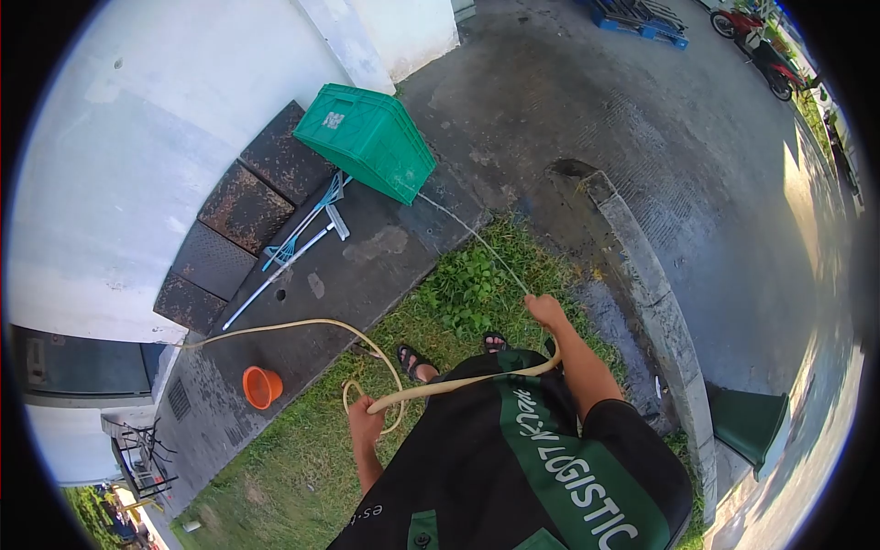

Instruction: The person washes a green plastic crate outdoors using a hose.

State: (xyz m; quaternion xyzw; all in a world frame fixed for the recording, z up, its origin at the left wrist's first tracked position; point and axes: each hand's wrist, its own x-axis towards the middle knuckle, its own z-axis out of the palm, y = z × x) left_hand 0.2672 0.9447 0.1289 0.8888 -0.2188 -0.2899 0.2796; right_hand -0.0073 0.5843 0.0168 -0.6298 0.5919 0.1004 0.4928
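My right hand [547,312] is closed round the end of a cream hose [458,383], near the right of the grass. A thin stream of water [476,236] runs from it to a green plastic crate [374,137], which stands tilted by the white wall. Lower left, my left hand [365,418] grips the same hose further back, where it loops. Between my hands the hose crosses in front of my dark shirt. From the loop it runs left over the concrete to the wall.
Dark metal plates [246,206] lean along the wall, beside a squeegee [280,277] and a blue rake [282,251]. An orange bucket [262,388] sits on the concrete. A curb [655,298] curves along the right, with a green bin [747,423] beyond. Blue pallets [642,23] and a red motorbike [761,50] stand far off.
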